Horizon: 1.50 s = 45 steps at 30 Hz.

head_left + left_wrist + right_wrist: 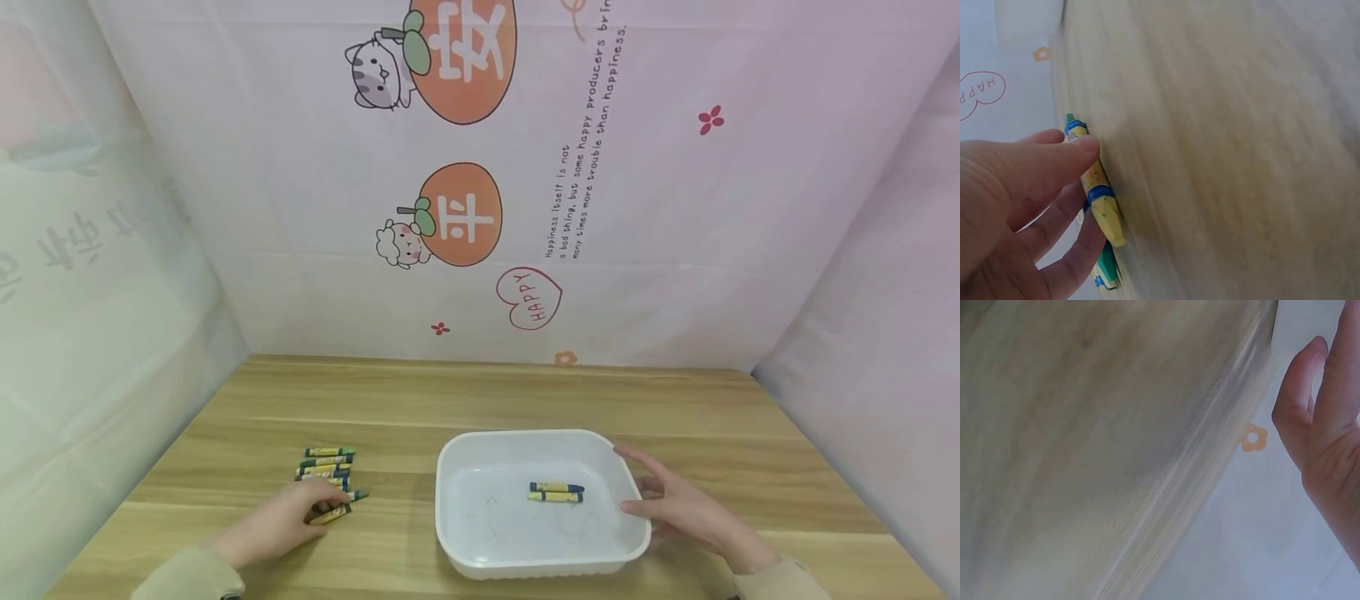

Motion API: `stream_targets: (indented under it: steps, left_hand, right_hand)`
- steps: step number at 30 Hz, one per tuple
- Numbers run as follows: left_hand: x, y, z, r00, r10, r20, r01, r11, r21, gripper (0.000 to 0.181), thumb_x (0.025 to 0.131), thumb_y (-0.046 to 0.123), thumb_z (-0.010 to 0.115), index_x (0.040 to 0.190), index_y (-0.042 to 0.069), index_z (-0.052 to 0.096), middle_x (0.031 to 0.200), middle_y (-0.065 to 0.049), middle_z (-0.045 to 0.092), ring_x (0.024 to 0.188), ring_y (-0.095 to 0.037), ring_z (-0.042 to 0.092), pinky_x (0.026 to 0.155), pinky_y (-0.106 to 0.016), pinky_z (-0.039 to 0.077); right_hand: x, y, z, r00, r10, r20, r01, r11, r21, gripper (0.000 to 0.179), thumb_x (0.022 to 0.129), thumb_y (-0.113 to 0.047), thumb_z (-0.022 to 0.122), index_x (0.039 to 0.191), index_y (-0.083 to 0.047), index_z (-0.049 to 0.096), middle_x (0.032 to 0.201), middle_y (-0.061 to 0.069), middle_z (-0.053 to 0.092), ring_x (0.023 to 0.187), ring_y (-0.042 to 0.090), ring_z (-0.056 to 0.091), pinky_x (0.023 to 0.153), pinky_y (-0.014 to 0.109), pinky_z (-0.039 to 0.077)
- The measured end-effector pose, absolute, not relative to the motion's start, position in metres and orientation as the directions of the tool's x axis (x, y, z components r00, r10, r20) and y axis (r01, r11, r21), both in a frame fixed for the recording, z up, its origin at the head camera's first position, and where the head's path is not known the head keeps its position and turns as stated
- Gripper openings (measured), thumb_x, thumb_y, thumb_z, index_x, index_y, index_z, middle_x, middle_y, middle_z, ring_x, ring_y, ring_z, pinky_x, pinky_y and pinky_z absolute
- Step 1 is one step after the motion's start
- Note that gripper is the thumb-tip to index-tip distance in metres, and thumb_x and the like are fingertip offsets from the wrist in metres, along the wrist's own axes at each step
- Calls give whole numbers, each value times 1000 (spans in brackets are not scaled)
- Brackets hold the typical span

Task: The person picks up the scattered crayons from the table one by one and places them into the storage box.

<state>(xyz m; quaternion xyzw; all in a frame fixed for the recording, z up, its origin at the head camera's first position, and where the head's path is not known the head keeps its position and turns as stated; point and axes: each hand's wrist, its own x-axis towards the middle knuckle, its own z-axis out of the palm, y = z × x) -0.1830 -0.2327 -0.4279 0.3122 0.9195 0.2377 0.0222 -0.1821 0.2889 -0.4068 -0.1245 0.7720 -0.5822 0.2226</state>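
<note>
My left hand (288, 515) is over the left side of the table, with its thumb and fingers around a yellow-wrapped crayon (1110, 222) with blue bands. A green crayon tip (361, 494) shows just past the fingertips. Beyond the hand, several more crayons (327, 461) lie side by side, some partly covered by it. My right hand (686, 508) holds the right side of a white plastic basin (540, 560), its thumb over the rim and other fingers along the outer wall. Inside lie two crayons (556, 487), one with a blue tip and one with a yellow tip.
The wood-grain table (390, 400) is enclosed by a printed white cloth (645, 250) at the back and at both sides. Wooden tabletop lies between the crayon row and the basin.
</note>
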Motion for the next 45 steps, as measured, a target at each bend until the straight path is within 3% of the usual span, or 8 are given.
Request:
stream_targets:
  steps: [5, 9, 27, 38, 45]
  left_hand:
    - [-186, -232, -429, -793, 600, 105, 576, 683, 449, 31, 74, -2, 68, 104, 4, 65, 93, 3, 64, 81, 0, 53, 68, -22, 50]
    - [-187, -231, -428, -798, 597, 84, 563, 689, 456, 30, 75, -6, 65, 103, 6, 66, 93, 3, 65, 78, -5, 56, 67, -22, 49]
    - [-187, -227, -415, -825, 565, -19, 477, 713, 514, 31, 79, -7, 61, 106, 10, 66, 98, 3, 66, 86, -9, 61, 71, -24, 53]
    - [-191, -212, -400, -822, 569, 27, 508, 710, 488, 32, 80, -6, 62, 107, 10, 65, 92, 5, 62, 80, -4, 54, 64, -20, 48]
    - [-196, -190, -381, -809, 584, 63, 536, 690, 487, 29, 82, -3, 62, 109, 8, 65, 94, 2, 65, 81, -5, 57, 67, -22, 50]
  right_hand:
    - [-183, 289, -408, -870, -449, -206, 80, 283, -956, 83, 88, -13, 61, 146, -8, 3, 125, 43, 33, 92, 26, 63, 72, 50, 55]
    - [-183, 290, -408, -867, -455, -204, 78, 281, -957, 83, 88, -13, 61, 147, -9, 3, 127, 45, 29, 94, 26, 62, 73, 50, 55]
    - [-183, 290, -408, -871, -441, -216, 92, 285, -954, 84, 87, -12, 62, 147, -9, 3, 129, 47, 25, 95, 26, 61, 72, 50, 55]
    - [-184, 291, -409, -876, -436, -208, 81, 292, -953, 84, 87, -14, 63, 147, -10, 5, 128, 44, 29, 94, 24, 61, 72, 48, 56]
    - [-184, 292, -410, -871, -446, -204, 76, 287, -955, 84, 88, -14, 62, 147, -10, 4, 128, 45, 28, 93, 26, 62, 72, 49, 56]
